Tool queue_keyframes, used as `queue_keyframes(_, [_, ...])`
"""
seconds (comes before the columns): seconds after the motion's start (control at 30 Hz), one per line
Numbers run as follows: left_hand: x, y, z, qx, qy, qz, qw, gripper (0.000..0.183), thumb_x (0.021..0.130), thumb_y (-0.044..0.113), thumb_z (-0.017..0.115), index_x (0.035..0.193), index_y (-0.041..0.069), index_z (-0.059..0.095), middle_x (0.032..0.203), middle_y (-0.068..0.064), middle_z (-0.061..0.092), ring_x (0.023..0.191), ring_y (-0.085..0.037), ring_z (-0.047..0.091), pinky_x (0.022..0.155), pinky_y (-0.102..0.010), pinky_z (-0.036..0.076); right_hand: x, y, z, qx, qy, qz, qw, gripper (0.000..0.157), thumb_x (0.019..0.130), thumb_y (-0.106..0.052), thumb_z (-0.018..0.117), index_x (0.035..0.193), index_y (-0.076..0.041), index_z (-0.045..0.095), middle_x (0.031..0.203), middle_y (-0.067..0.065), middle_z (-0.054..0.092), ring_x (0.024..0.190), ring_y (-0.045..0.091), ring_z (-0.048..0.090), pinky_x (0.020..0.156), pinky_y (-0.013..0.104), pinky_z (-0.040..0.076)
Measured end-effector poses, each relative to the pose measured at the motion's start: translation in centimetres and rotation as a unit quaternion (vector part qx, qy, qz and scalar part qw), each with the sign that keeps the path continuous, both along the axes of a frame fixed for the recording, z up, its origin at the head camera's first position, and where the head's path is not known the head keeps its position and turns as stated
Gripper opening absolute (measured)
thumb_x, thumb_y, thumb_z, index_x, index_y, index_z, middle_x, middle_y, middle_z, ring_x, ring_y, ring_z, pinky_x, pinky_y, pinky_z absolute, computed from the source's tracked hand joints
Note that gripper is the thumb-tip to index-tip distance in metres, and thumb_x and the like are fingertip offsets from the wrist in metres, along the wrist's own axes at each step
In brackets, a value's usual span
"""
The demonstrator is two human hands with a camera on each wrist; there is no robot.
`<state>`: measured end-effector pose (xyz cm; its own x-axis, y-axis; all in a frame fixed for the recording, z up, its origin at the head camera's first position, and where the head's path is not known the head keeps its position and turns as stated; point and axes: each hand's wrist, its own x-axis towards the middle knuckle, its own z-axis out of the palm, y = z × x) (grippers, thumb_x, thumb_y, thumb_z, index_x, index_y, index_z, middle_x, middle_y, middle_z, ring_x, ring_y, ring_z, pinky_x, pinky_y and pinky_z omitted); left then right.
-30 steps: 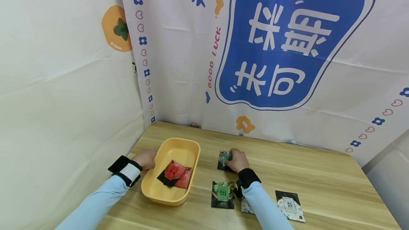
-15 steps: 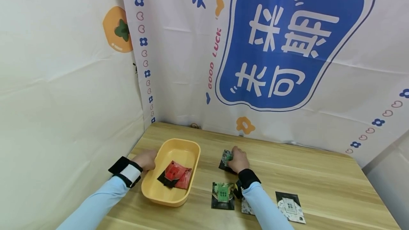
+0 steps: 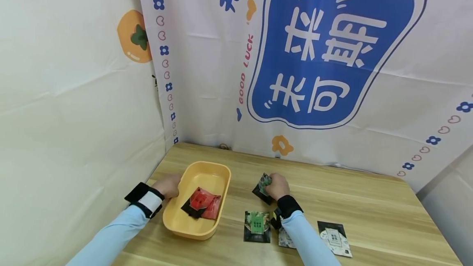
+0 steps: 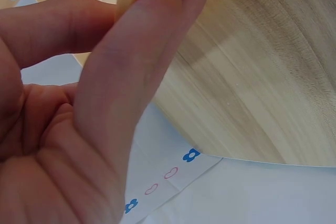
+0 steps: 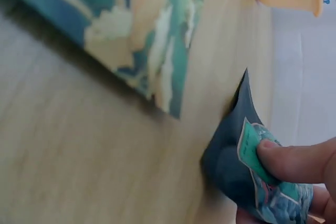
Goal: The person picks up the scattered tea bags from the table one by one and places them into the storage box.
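Observation:
My left hand (image 3: 167,185) grips the left rim of a yellow plastic tub (image 3: 226,174), thumb and fingers pinching its wall in the left wrist view. Red and black packets (image 3: 201,201) lie overlapped on the tub's floor. To the right, my right hand (image 3: 278,186) pinches a black and green food packet (image 3: 263,188) by its edge. That packet is tilted and bent, its dark end low over the table, as the right wrist view shows; the thumb (image 5: 294,162) presses on its green label. A second green-labelled packet (image 3: 257,226) lies flat nearer to me.
Two white-labelled packets lie at the front right: one (image 3: 334,238) in full view, the other (image 3: 286,239) partly under my right forearm. The wooden table (image 3: 369,204) meets a printed cloth (image 3: 207,93) at the back and a white cloth wall (image 3: 81,114) on the left.
The packet under my right hand has turned from lying flat to tilted, its far edge raised. My left hand and the tub have stayed in place.

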<state>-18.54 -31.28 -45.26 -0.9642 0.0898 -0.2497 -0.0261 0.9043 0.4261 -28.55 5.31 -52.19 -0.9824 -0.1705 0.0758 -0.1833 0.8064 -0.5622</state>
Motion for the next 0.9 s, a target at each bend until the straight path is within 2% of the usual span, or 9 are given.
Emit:
queue_keyframes(0.07, [0.1,0.0,0.0,0.002,0.005,-0.002,1.0,0.024,0.07,-0.015,0.047,0.086,-0.003,0.059,0.064,-0.005,0.054,0.045,-0.011,0.046,0.039,-0.017,0.034,0.0,0.2,0.0,-0.008,-0.003,0.001,1.0,0.034,0.08,-0.009,0.08,0.11,0.003,0.07,0.104,0.021,0.072,0.085,0.033,0.068,0.073,0.043,0.057])
queue_keyframes(0.17, [0.2,0.0,0.1,0.0,0.014,-0.006,0.9999,0.023,0.069,-0.015,0.047,0.084,-0.002,0.058,0.064,-0.005,0.054,0.046,-0.011,0.046,0.039,-0.016,0.033,-0.1,0.5,0.1,-0.028,-0.009,0.002,1.0,0.017,0.082,-0.01,0.079,0.092,0.001,0.071,0.084,0.012,0.07,0.07,0.024,0.063,0.06,0.033,0.052])
queue_keyframes(0.2, [0.3,0.0,0.1,-0.001,0.015,-0.005,0.9999,0.023,0.069,-0.015,0.047,0.083,-0.001,0.058,0.064,-0.005,0.053,0.045,-0.011,0.046,0.039,-0.017,0.033,0.0,0.5,0.2,-0.038,-0.014,0.001,0.999,0.013,0.082,-0.01,0.078,0.083,-0.002,0.069,0.075,0.008,0.065,0.064,0.02,0.058,0.056,0.029,0.047])
queue_keyframes(0.27, [0.3,0.0,0.1,-0.004,0.018,-0.004,0.9998,0.022,0.069,-0.015,0.047,0.082,0.0,0.057,0.063,-0.004,0.053,0.045,-0.011,0.046,0.039,-0.017,0.034,0.0,0.6,0.3,-0.055,-0.015,-0.001,0.998,0.025,0.082,-0.01,0.078,0.067,-0.007,0.059,0.062,0.001,0.052,0.055,0.014,0.047,0.052,0.024,0.037])
queue_keyframes(0.37, [0.3,0.0,0.1,-0.004,0.019,-0.004,0.9998,0.021,0.069,-0.014,0.049,0.081,0.001,0.057,0.064,-0.005,0.055,0.045,-0.013,0.048,0.039,-0.018,0.036,0.2,0.9,0.2,-0.074,-0.013,-0.006,0.997,0.045,0.081,-0.01,0.08,0.056,-0.013,0.043,0.054,-0.004,0.038,0.05,0.013,0.039,0.05,0.023,0.032])
queue_keyframes(0.5, [0.0,-0.2,-0.3,0.005,0.011,-0.007,0.9999,0.021,0.069,-0.014,0.049,0.082,-0.001,0.058,0.067,-0.008,0.057,0.046,-0.015,0.052,0.039,-0.021,0.04,0.4,1.3,0.2,-0.094,-0.019,-0.012,0.995,0.054,0.08,-0.011,0.08,0.053,-0.016,0.034,0.051,-0.006,0.031,0.047,0.011,0.035,0.048,0.022,0.03])
queue_keyframes(0.7, [-0.3,-0.3,-0.4,0.008,-0.004,-0.004,1.0,0.022,0.069,-0.015,0.048,0.084,-0.001,0.057,0.069,-0.01,0.058,0.045,-0.015,0.053,0.037,-0.021,0.041,0.6,1.7,0.9,-0.129,-0.033,-0.02,0.991,0.056,0.083,-0.01,0.078,0.055,-0.017,0.03,0.052,-0.006,0.022,0.045,0.011,0.027,0.048,0.023,0.026])
queue_keyframes(0.9, [0.2,0.1,-0.1,0.004,0.008,0.005,1.0,0.022,0.073,-0.016,0.05,0.086,-0.002,0.059,0.068,-0.008,0.057,0.047,-0.016,0.055,0.038,-0.02,0.04,1.0,1.8,1.4,-0.14,-0.041,-0.027,0.989,0.054,0.085,-0.011,0.076,0.055,-0.017,0.032,0.051,-0.006,0.027,0.044,0.01,0.031,0.047,0.023,0.028])
